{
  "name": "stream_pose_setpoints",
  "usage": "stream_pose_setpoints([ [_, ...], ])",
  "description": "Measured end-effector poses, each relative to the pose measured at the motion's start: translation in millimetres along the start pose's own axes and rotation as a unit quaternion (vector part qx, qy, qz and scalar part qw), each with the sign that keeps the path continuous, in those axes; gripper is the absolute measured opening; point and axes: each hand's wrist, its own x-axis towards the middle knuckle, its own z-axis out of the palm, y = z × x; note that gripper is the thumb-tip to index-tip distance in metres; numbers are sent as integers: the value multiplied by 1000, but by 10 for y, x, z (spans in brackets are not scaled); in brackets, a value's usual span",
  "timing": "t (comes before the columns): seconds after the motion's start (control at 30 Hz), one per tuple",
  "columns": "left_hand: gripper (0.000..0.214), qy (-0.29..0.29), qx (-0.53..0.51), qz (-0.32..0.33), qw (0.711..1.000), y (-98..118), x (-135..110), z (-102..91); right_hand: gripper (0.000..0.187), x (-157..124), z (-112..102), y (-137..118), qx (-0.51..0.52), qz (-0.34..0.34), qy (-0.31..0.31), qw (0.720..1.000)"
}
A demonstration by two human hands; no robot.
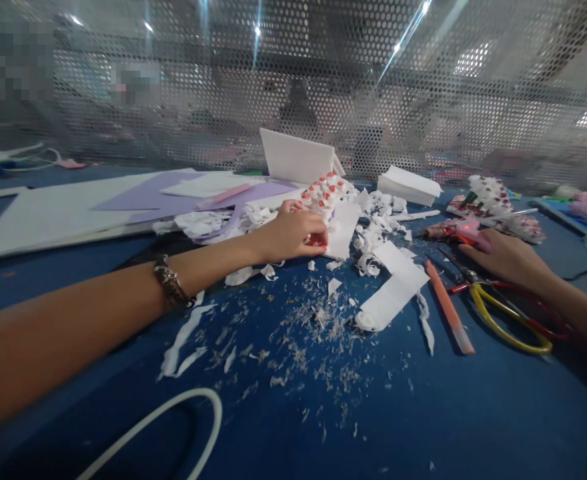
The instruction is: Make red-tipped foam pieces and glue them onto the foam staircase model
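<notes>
My left hand [298, 233] has its fingers curled at the near left side of a cluster of red-tipped white paper flowers [325, 189]. Red shows between the thumb and fingers; the exact grip is partly hidden. Beneath the cluster lies a white paper sheet [344, 230]. Over on the right, my right hand [508, 260] is closed around a pink glue gun [468, 230] with a red light on it. Yellow- and red-handled scissors [503, 313] lie just below that hand. An orange marker [448, 307] rests beside the scissors.
A white paper strip with a rolled end [393, 293] and scattered scraps [318, 320] cover the blue table [283, 427]. White boards and purple sheets [138, 193] lie at the left. A second flower piece [488, 197] stands back right. Perforated metal mesh [213, 87] closes the back.
</notes>
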Motion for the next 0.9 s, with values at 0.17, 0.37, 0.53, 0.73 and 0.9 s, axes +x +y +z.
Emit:
stream_pose_setpoints([
  [0.17,16,12,11,-28,999,39,-14,15,48,-14,-2,-3,5,-1,-2,1000],
  [0.37,20,67,-23,-28,997,-33,-100,-17,46,-20,21,11,6,1,3,1000],
  [0.53,30,32,35,36,998,-89,-268,-83,47,-30,33,7,8,-1,2,1000],
  [0.73,40,-16,95,34,995,-69,-313,-67,46,-46,10,-16,5,0,-3,1000],
  [0.9,40,28,26,-7,999,-23,-405,-242,45,-68,9,-29,11,4,-1,1000],
])
